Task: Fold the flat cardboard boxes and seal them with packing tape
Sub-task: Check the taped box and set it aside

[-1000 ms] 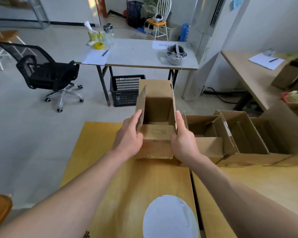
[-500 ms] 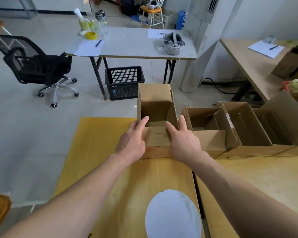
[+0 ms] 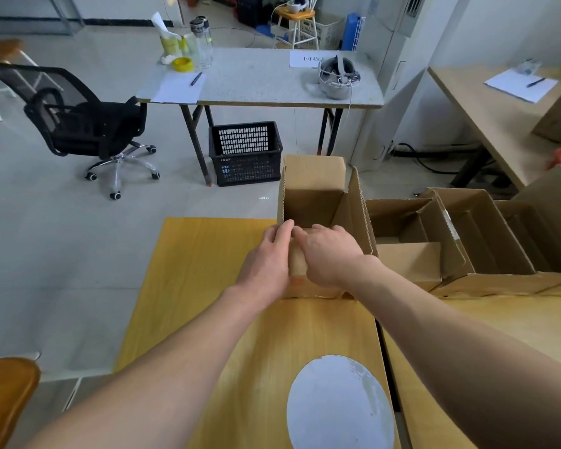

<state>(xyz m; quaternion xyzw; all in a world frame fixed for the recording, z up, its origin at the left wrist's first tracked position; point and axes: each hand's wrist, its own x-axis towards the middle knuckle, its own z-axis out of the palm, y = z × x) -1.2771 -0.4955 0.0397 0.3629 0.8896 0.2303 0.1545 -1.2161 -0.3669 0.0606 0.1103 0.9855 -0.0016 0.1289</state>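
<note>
Fingers of the left hand [image 3: 266, 260] and right hand [image 3: 332, 254] lie fairly straight, side by side, pressing on the near flap of the cardboard box [image 3: 311, 196] at the far edge of the yellow table [image 3: 201, 254]. That box stands mouth upward, far and right flaps raised, its long axis seemingly running away from the person. Just right of it sit more open boxes [image 3: 467, 241].

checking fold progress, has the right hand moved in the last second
Yes: the right hand slid left along the cardboard box, from its right flap across the near flap to the left hand.
</note>
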